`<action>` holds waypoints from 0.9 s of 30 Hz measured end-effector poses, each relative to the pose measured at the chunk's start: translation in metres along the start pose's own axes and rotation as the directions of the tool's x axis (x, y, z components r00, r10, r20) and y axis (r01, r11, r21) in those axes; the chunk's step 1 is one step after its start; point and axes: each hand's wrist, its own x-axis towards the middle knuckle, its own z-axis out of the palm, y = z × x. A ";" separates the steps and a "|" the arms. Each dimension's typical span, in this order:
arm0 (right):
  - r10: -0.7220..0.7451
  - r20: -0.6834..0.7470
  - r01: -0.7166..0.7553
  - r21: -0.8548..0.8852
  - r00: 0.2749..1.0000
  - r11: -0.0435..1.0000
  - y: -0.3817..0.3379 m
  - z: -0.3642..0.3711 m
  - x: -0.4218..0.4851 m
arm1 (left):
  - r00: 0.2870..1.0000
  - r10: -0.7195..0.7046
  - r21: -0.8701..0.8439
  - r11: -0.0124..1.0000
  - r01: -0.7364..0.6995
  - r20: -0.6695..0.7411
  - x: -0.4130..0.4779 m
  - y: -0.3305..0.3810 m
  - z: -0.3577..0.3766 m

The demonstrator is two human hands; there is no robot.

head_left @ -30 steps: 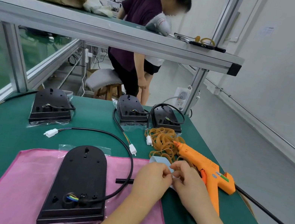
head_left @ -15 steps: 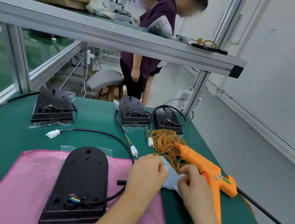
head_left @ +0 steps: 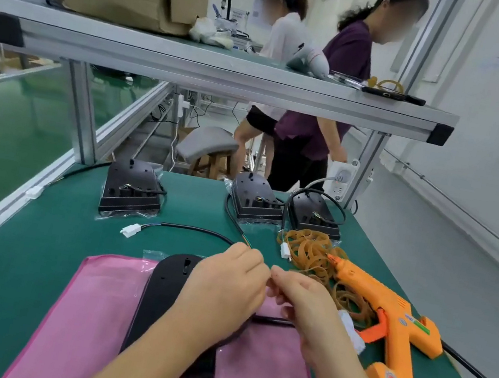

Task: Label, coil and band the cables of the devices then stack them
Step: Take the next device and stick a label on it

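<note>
A black device (head_left: 163,293) lies face down on a pink cloth (head_left: 91,321). Its black cable (head_left: 194,229) loops away to a white connector (head_left: 130,229) and runs back under my left hand (head_left: 224,287). That hand's fingers are curled over the cable. My right hand (head_left: 303,308) meets it fingertip to fingertip and pinches a small label that is mostly hidden. The white label sheet (head_left: 349,333) lies beside my right wrist. Three more black devices (head_left: 131,191) (head_left: 254,203) (head_left: 313,216) stand at the back of the table.
A pile of rubber bands (head_left: 310,249) and an orange glue gun (head_left: 385,319) lie to the right. A metal shelf (head_left: 228,75) hangs over the green table (head_left: 33,234). Two people stand behind it beside a stool (head_left: 206,144).
Both hands moved left from the label sheet to over the device's cable. The sheet now lies on the table. My view shifted, and a second person came into sight.
</note>
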 end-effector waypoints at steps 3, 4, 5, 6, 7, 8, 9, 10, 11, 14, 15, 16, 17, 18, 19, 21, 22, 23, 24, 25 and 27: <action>-0.007 0.058 0.008 -0.021 0.998 1.000 0.000 0.013 0.003 | 1.000 0.018 -0.025 1.000 -0.018 0.008 -0.015 -0.019 -0.004; -0.020 0.078 0.023 -0.036 0.997 0.999 0.000 0.016 0.005 | 0.998 -0.054 -0.086 0.995 0.057 0.036 -0.020 -0.026 -0.006; -0.039 0.105 0.046 -0.065 0.994 0.997 -0.001 0.019 0.006 | 0.981 -0.174 -0.176 0.966 0.187 0.088 -0.024 -0.032 -0.011; -0.058 0.148 0.075 -0.108 0.987 0.991 -0.002 0.022 0.007 | 0.927 -0.323 -0.264 0.893 0.364 0.189 -0.027 -0.041 -0.016; -0.072 0.202 0.105 -0.155 0.977 0.982 -0.005 0.026 0.007 | 0.826 -0.446 -0.325 0.768 0.551 0.346 -0.029 -0.050 -0.022; -0.078 0.258 0.132 -0.199 0.963 0.971 -0.008 0.030 0.008 | 0.702 -0.501 -0.360 0.618 0.699 0.506 -0.030 -0.060 -0.025; -0.076 0.309 0.153 -0.234 0.948 0.960 -0.010 0.034 0.009 | 0.589 -0.506 -0.362 0.480 0.799 0.630 -0.031 -0.067 -0.029; -0.070 0.354 0.172 -0.264 0.933 0.949 -0.011 0.039 0.010 | 0.514 -0.490 -0.362 0.375 0.853 0.704 -0.034 -0.074 -0.029; -0.060 0.393 0.186 -0.293 0.918 0.938 -0.013 0.044 0.011 | 0.479 -0.474 -0.370 0.309 0.876 0.738 -0.037 -0.079 -0.029; -0.036 0.460 0.219 -0.351 0.887 0.910 -0.015 0.055 0.016 | 0.464 -0.450 -0.426 0.189 0.885 0.763 -0.042 -0.089 -0.031; -0.033 0.469 0.226 -0.360 0.882 0.905 -0.015 0.058 0.017 | 0.463 -0.441 -0.427 0.184 0.885 0.769 -0.043 -0.091 -0.032; -0.032 0.473 0.232 -0.371 0.881 0.899 -0.015 0.059 0.019 | 0.457 -0.437 -0.418 0.189 0.889 0.774 -0.044 -0.092 -0.033; -0.030 0.474 0.234 -0.378 0.880 0.896 -0.015 0.061 0.020 | 0.450 -0.439 -0.403 0.201 0.893 0.778 -0.044 -0.094 -0.034; -0.026 0.478 0.235 -0.383 0.878 0.893 -0.015 0.062 0.021 | 0.448 -0.441 -0.392 0.216 0.894 0.778 -0.044 -0.095 -0.034; -0.020 0.486 0.235 -0.387 0.874 0.891 -0.015 0.062 0.022 | 0.449 -0.440 -0.385 0.232 0.893 0.778 -0.045 -0.096 -0.035; -0.016 0.496 0.247 -0.404 0.868 0.881 -0.016 0.063 0.023 | 0.449 -0.418 -0.376 0.248 0.893 0.790 -0.046 -0.099 -0.036; -0.017 0.494 0.254 -0.416 0.869 0.873 -0.016 0.063 0.024 | 0.448 -0.402 -0.372 0.255 0.892 0.798 -0.046 -0.100 -0.036; -0.019 0.486 0.258 -0.429 0.874 0.866 -0.016 0.063 0.025 | 0.448 -0.393 -0.371 0.258 0.892 0.803 -0.047 -0.100 -0.036; -0.019 0.476 0.256 -0.440 0.879 0.861 -0.016 0.064 0.026 | 0.447 -0.392 -0.370 0.257 0.893 0.804 -0.047 -0.100 -0.036; -0.015 0.463 0.249 -0.447 0.886 0.859 -0.016 0.064 0.027 | 0.448 -0.396 -0.368 0.264 0.892 0.802 -0.046 -0.100 -0.035; -0.015 0.432 0.230 -0.450 0.902 0.863 -0.016 0.066 0.029 | 0.460 -0.411 -0.363 0.294 0.884 0.787 -0.046 -0.101 -0.032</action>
